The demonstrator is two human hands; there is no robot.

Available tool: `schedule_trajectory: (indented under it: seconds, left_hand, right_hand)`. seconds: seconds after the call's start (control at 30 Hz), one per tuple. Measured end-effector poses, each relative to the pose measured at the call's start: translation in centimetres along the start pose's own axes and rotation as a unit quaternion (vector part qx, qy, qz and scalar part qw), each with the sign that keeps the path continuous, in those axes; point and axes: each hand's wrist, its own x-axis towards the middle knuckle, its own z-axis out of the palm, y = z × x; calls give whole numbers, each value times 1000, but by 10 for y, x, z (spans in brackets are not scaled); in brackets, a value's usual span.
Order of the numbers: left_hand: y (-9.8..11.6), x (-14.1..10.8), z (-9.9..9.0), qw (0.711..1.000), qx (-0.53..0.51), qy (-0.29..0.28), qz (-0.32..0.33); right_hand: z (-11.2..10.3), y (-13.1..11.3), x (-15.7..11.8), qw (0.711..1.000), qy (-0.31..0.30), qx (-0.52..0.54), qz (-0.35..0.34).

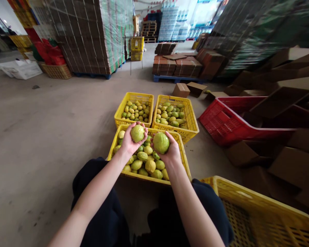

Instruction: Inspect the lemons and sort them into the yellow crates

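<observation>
My left hand (pixel 128 142) is wrapped round a yellow-green lemon (pixel 137 133). A larger, greener lemon (pixel 161 143) rests in my right hand (pixel 173 152), with the fingers curled about it. Both hands are raised above the near yellow crate (pixel 187 164), which holds several green and yellow lemons (pixel 150 166). Behind it stand two more yellow crates side by side, the left one (pixel 117 116) with small round fruit (pixel 132 110) and the right one (pixel 193 120) with longer, greener fruit (pixel 175 114).
A yellow crate (pixel 257 202) is at the lower right. Beyond it are a red crate (pixel 218 120) and piled cardboard boxes (pixel 293 164). Flattened cartons (pixel 177 65) lie on a blue pallet (pixel 167 79). Wrapped stacks (pixel 82 37) rise on both sides.
</observation>
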Motion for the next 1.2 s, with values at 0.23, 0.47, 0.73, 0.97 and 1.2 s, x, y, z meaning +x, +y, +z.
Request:
schedule_trajectory:
  seconds: [0.23, 0.47, 0.73, 0.97, 1.2]
  left_hand:
    - [-1, -1, 2, 1000, 0, -3, 4]
    - [1, 1, -1, 1000, 6, -13, 1]
    - [4, -1, -4, 1000, 12, -1, 12]
    - [6, -2, -6, 999, 3, 13, 43]
    - [6, -2, -9, 997, 21, 7, 76]
  right_hand:
    - [2, 0, -2, 1000, -7, -13, -6]
    - [-5, 0, 4, 999, -29, 11, -5]
    - [0, -1, -1, 1000, -15, 12, 1]
    - [-4, 3, 5, 993, -98, 51, 36]
    - [-3, 3, 3, 985, -142, 92, 21]
